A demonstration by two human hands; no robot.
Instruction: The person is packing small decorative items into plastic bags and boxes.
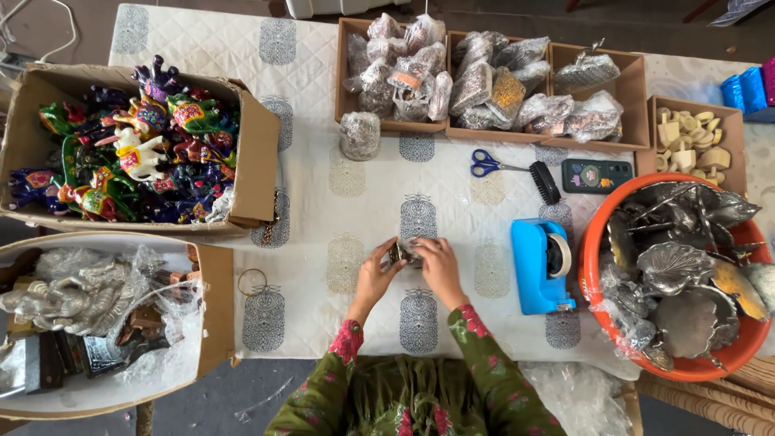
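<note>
Both my hands meet over the middle of a white quilted table cover (pixel 323 202). My left hand (pixel 375 274) and my right hand (pixel 438 265) together grip a small dark metallic item wrapped in clear plastic (pixel 404 252). The fingers hide most of it. My sleeves are green with pink flowers. A blue tape dispenser (pixel 539 266) stands just right of my right hand.
Cardboard box of colourful painted animal figures (pixel 137 145) at left, box of silver figurines (pixel 81 307) below it. Trays of plastic-wrapped pieces (pixel 484 81) at the back. Scissors (pixel 488 164), brush (pixel 545 182), phone (pixel 596 175), orange tub of metal leaf dishes (pixel 686 274), metal ring (pixel 252 282).
</note>
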